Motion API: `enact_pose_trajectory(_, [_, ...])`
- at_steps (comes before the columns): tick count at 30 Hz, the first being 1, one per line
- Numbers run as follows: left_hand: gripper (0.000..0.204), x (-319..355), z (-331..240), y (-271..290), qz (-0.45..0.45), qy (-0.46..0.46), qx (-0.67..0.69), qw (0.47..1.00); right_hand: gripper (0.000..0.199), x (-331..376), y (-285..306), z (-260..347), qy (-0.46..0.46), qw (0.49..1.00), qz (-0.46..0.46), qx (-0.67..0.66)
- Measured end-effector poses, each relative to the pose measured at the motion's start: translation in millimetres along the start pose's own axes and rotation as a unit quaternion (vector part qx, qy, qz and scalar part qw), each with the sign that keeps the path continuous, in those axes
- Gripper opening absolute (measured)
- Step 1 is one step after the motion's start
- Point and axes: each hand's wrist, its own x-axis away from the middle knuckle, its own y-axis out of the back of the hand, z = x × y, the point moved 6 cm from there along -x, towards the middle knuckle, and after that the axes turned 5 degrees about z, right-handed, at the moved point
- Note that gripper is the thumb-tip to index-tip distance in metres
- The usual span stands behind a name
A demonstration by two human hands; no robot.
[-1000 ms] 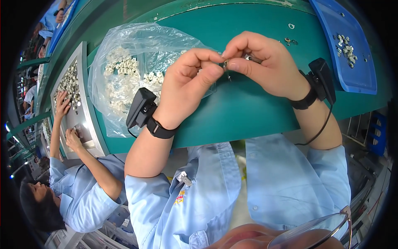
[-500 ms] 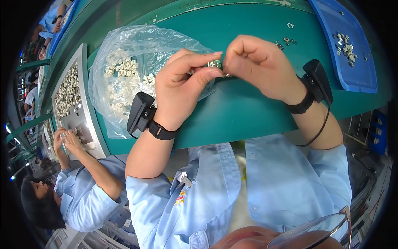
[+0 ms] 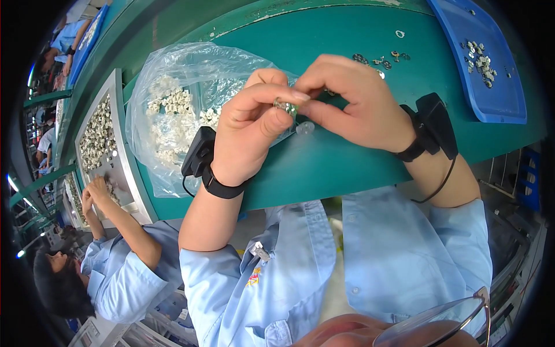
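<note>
Now my left hand (image 3: 245, 121) pinches the part (image 3: 285, 106) between thumb and forefinger, my right hand's (image 3: 361, 110) grip just beside it unclear.

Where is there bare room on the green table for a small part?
The green tabletop is bare along the near edge, right of the clear plastic bag, and between small metal parts and the blue tray. It is crowded where the bag lies and around the left hand and right hand.
</note>
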Motion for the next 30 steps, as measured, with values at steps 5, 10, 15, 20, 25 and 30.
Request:
enact_pose_trajectory(5, [0.022, 0.5, 4.7, -10.3, 0.045, 0.011, -0.018, 0.999, 0.018, -0.2, 3.1, 4.6, 0.017, 0.996, -0.077, 0.033])
enact_pose_trajectory(10, [0.02, 2.1, 10.8, -18.2, 0.082, 0.094, -0.031, 0.992, 0.023, -1.7, -3.4, 10.5, 0.011, 0.98, -0.02, 0.199])
enact_pose_trajectory(15, [0.019, 3.5, 20.0, -15.5, 0.094, 0.131, -0.023, 0.987, 0.025, 1.3, -2.3, 7.3, 0.003, 0.969, -0.028, 0.246])
enact_pose_trajectory(20, [0.021, -3.1, 8.6, -4.6, 0.04, 0.013, -0.111, 0.993, 0.019, -1.8, 11.4, 3.0, 0.051, 0.982, -0.069, 0.17])
enact_pose_trajectory(25, [0.023, -0.9, 5.2, 14.2, -0.104, 0.074, -0.002, 0.992, 0.013, 2.5, 15.9, -15.5, -0.118, 0.988, -0.062, -0.074])
enact_pose_trajectory(30, [0.023, 0.3, 4.4, 14.2, -0.107, 0.088, -0.004, 0.99, 0.013, 3.3, 13.0, -23.8, -0.11, 0.978, -0.043, -0.172])
